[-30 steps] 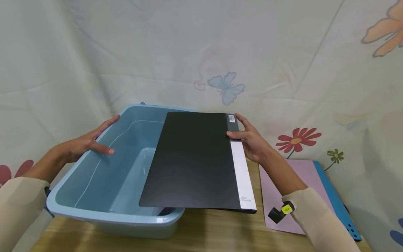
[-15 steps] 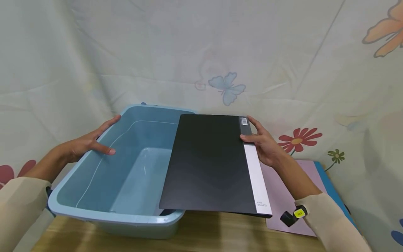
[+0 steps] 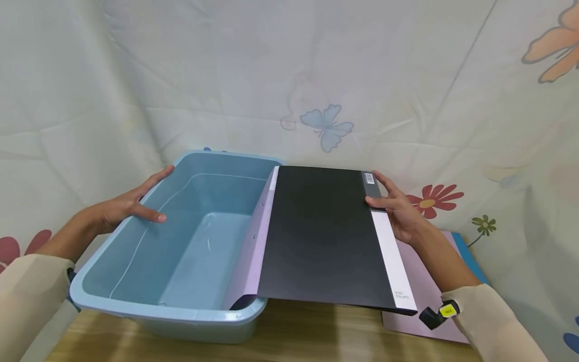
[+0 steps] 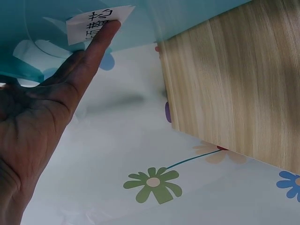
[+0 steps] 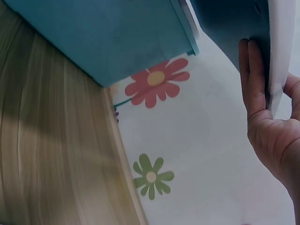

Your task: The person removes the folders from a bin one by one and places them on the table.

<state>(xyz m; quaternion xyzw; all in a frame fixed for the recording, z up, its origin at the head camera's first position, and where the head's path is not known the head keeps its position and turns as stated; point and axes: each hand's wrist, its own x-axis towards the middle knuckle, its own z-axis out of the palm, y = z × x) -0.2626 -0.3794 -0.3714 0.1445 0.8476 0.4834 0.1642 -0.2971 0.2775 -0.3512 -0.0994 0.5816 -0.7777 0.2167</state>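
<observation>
My left hand point(image 3: 122, 206) grips the left rim of a light blue plastic basin point(image 3: 181, 312), thumb inside the wall. In the left wrist view its fingers lie along the basin's outer side, one fingertip on a paper label point(image 4: 77, 30) with handwriting. A black file folder point(image 3: 321, 236) with a white spine strip is pinched at its far right corner by my right hand point(image 3: 398, 211), thumb on top. Its left edge overlaps the basin's right side. Along that side inside the basin stands a pinkish-purple folder point(image 3: 248, 271) with small rivets, partly hidden by the black one.
On the wooden table point(image 3: 298, 332), a pink folder point(image 3: 407, 323) and a blue folder point(image 3: 472, 261) lie at the right, partly under my right arm. Behind the table hangs a white cloth point(image 3: 226, 75) printed with flowers and a butterfly.
My right hand has carried the black folder to the right, away from over the basin. The pinkish-purple folder inside the basin has come into view. My left hand stays on the rim.
</observation>
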